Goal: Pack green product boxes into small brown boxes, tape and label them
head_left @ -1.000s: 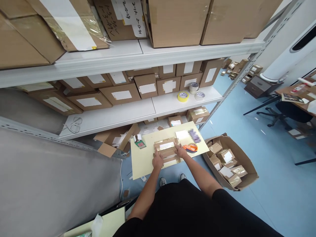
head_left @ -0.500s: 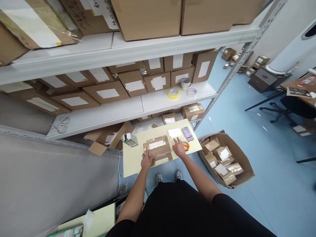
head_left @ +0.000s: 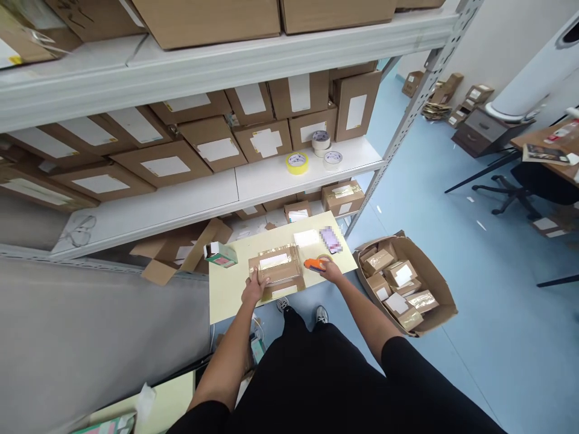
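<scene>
My left hand (head_left: 254, 287) grips the near left corner of a taped cardboard box (head_left: 289, 273) with a white label, its thumb lying along the top. In my right hand (head_left: 332, 272) is an orange tape dispenser (head_left: 313, 264), just right of the box and apart from it. Both are over a pale yellow tabletop (head_left: 228, 296). White paper slips (head_left: 306, 237) lie behind the dispenser, beside a blurred purple item (head_left: 330, 239). A small green and white carton (head_left: 221, 254) stands at the table's left side.
A large open carton (head_left: 434, 283) of small taped boxes stands on the floor at right. Shelving (head_left: 194, 208) with labelled boxes rises behind the table. A yellow tape roll (head_left: 297, 163) and several pale rolls sit on it. An open cardboard box (head_left: 158, 265) juts out at left.
My right hand has closed on the orange tape dispenser, lifted it and turned it toward the box. My left hand stays on the box. The whole view has shifted slightly.
</scene>
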Motion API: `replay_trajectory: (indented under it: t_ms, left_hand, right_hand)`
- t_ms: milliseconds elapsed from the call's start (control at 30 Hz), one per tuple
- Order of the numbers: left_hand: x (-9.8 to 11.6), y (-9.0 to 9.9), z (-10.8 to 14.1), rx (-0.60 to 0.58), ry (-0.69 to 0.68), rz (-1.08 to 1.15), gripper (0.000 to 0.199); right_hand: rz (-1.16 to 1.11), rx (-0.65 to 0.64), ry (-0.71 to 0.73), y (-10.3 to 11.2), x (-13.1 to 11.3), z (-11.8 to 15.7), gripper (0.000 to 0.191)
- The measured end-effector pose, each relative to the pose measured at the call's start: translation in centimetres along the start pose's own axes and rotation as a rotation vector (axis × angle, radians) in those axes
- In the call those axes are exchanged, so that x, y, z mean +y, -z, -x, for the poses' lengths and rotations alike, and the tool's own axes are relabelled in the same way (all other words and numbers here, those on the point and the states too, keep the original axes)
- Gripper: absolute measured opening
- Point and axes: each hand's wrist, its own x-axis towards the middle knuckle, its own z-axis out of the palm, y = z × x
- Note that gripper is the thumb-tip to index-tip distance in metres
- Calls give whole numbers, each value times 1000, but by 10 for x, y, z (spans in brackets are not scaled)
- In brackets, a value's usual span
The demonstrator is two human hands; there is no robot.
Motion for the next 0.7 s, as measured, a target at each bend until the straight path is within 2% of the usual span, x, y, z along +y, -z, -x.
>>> replay_trajectory:
  t_ms: [100,200,267,367,467,567,633,700]
  left_hand:
    - [0,1,-2,-36,31,-18,87]
    - [2,-1,-2,-55,61,-17,86]
    - [3,-2,-2,-55,72,-2,84]
    - [3,-4,-2,-55,70,25,81]
    - [2,-5,-4,-65,73,52,81]
    - [1,-8,-5,-50,78,92,82]
    - [0,-12,-6,-36,77,135,82]
    - [-1,-15,-7,-18,72,184,81]
  right_hand:
    - [131,-42,-10,-18,6,-2,48]
    - [243,-29,11,-33,7,-6,58]
    - [333,-13,21,-38,7,-11,54]
    - [388,-19,54,-38,11,-18,35]
    - [274,27,101,-31,19,-18,28]
    - [105,109,97,-22,26,-8,38]
    - [-4,144,134,-18,22,2,46]
    - [-135,162,221,-17,6,14,53]
